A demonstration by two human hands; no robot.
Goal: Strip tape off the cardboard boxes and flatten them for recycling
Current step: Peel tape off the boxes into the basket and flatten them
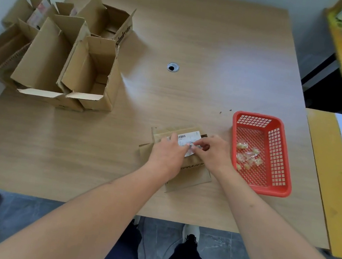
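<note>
Head view: your left hand (168, 150) presses flat box (180, 159) near table front, fingers straight. Right hand (211, 150) pinches label (188, 141), partly lifted. Tape wads (248, 157) already in basket (282, 181). Open boxes (67, 56) far left await stripping, flattening.
</note>
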